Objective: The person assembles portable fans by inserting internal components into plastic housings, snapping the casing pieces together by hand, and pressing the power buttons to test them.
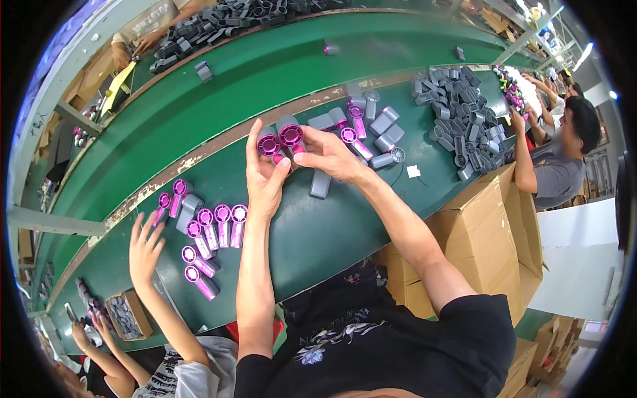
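Over the green work table (312, 245) my two hands hold a pair of small handheld fans side by side, their round magenta heads turned up. My left hand (263, 189) is closed around the left fan (268, 146). The right fan (290, 135), partly in a grey shell, is gripped by my right hand (332, 158), thumb in front. Their lower ends are partly hidden by my fingers. Just below them lies a grey shell piece (320, 185). More magenta fans and grey parts (385, 121) are scattered to the right of my hands.
Left, a co-worker's hand (144, 255) hovers beside several magenta fans (207, 229). A heap of grey shells (461, 116) lies right, above an open cardboard box (474, 229). A green conveyor belt (265, 83) runs behind the table. Another person (561, 162) works at far right.
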The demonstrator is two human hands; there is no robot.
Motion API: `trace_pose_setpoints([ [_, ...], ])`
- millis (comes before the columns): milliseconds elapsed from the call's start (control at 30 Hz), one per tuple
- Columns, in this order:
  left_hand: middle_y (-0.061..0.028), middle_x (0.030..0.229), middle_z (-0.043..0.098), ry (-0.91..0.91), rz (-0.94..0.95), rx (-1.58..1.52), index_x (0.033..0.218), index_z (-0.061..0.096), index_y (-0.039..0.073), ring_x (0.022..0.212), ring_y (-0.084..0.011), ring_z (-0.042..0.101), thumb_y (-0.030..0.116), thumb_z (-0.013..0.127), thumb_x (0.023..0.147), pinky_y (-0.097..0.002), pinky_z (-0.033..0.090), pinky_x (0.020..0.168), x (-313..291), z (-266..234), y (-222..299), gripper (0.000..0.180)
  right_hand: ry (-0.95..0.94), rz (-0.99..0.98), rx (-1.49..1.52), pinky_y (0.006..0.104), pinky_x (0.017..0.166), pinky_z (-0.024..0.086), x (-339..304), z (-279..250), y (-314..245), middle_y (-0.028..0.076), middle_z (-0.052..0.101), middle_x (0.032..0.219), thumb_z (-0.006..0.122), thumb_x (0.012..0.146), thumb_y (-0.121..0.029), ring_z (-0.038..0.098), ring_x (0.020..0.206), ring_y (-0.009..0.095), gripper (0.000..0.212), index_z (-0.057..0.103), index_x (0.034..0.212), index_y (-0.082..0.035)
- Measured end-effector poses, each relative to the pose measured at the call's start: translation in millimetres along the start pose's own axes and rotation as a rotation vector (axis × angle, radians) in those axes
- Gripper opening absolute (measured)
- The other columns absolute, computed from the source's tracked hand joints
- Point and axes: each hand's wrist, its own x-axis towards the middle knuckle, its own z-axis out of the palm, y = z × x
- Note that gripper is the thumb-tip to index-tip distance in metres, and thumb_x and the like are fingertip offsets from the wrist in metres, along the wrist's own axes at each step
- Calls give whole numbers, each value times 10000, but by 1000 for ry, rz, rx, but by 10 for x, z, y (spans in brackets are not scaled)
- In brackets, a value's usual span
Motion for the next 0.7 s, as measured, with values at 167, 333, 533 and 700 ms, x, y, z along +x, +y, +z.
trace_pose_setpoints([
  [167,-100,1479,535,145,90,533,1741,283,111,1347,-250,580,248,1022,818,-408,464,1193,73,38,-42,1190,87,-254,-606,417,961,591,8,38,103,156,725,1237,838,958,-254,726,1121,240,605,618,1458,6],
  [333,-120,1456,574,268,-52,762,1647,390,15,1306,-223,598,137,927,917,-371,503,1135,126,-139,81,914,-199,-172,-887,423,958,611,-15,-330,-315,157,724,1234,842,944,-223,742,1093,287,494,659,1348,-6],
  [533,-254,1455,659,104,-225,1411,1596,461,6,1359,-347,624,147,935,866,-462,453,1194,-42,-626,689,882,948,-1156,-102,294,667,616,58,-1671,-1767,113,649,1141,691,983,-24,701,843,161,545,462,1477,10],
  [700,-237,1298,698,-45,-193,1775,1436,634,-4,1236,-454,640,152,991,733,-543,495,1104,-21,-723,776,804,1123,-1193,-373,365,775,634,-268,-2285,-2348,128,700,1289,687,1077,-160,721,920,287,532,502,1564,-55],
])
